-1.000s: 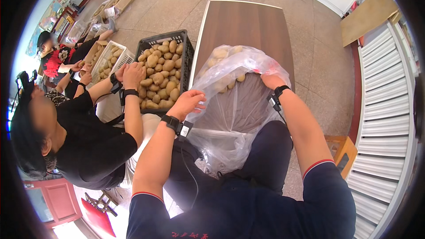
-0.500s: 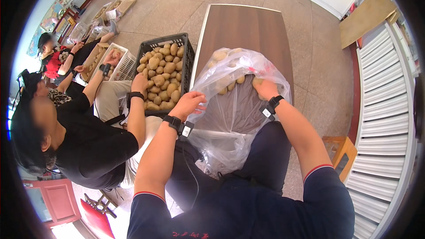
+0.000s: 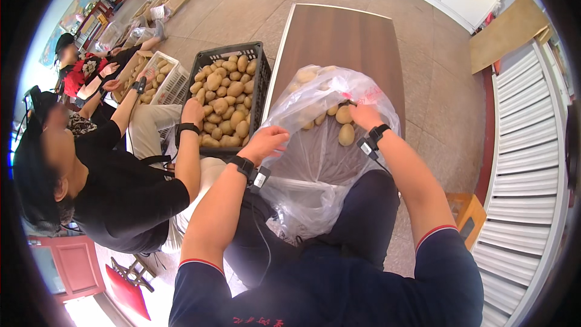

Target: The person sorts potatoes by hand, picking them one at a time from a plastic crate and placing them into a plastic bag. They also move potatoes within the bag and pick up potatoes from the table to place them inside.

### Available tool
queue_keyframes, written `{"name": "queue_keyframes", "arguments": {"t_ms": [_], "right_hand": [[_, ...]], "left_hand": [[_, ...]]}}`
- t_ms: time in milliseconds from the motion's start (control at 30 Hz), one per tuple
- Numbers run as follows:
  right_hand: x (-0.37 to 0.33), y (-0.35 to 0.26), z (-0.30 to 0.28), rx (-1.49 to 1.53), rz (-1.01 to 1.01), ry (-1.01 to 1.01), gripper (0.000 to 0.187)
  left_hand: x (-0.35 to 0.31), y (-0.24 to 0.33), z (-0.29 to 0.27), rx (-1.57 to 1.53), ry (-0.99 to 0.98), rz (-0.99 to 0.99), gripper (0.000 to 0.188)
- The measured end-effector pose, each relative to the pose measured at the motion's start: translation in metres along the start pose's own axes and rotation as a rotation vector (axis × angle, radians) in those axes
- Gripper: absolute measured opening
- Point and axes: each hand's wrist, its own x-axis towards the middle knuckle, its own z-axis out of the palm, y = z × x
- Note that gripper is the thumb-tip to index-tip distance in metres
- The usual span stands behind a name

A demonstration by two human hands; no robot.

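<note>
A clear plastic bag (image 3: pixel 311 197) lies over the near part of a brown table and hangs down toward my lap, its mouth spread toward me. Several potatoes sit in its far part, among them a loose potato (image 3: pixel 346 134) nearest to me. My right hand (image 3: pixel 365 116) reaches into the bag's right side, beside the potatoes; its fingers point left, with no potato visible in them, though the plastic partly veils them. At the left rim, my left hand (image 3: pixel 269 143) rests against the plastic with slightly bent, parted fingers.
A black crate (image 3: pixel 260 79) full of potatoes stands left of the table (image 3: pixel 339 36). A co-worker's hand (image 3: pixel 193 112) reaches to that crate. Farther left are a white crate (image 3: pixel 175 85) with potatoes and another seated person. A wooden chair (image 3: pixel 469 215) stands at my right.
My right hand has let go of a potato, which now lies nearer to me in the bag. The left hand stays at the rim. The view has shifted slightly.
</note>
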Motion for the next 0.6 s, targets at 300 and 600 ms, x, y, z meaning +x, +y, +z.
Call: {"name": "queue_keyframes", "arguments": {"t_ms": [300, 600], "right_hand": [[0.037, 0.013, -0.01, 0.269, 0.007, 0.053, 0.055], [0.076, 0.022, -0.024, 0.216, 0.039, -0.017, 0.063]], "left_hand": [[0.006, 0.003, 0.022, 0.157, -0.026, 0.028, 0.043], [0.032, -0.013, 0.009, 0.428, 0.311, 0.456, 0.055]]}}
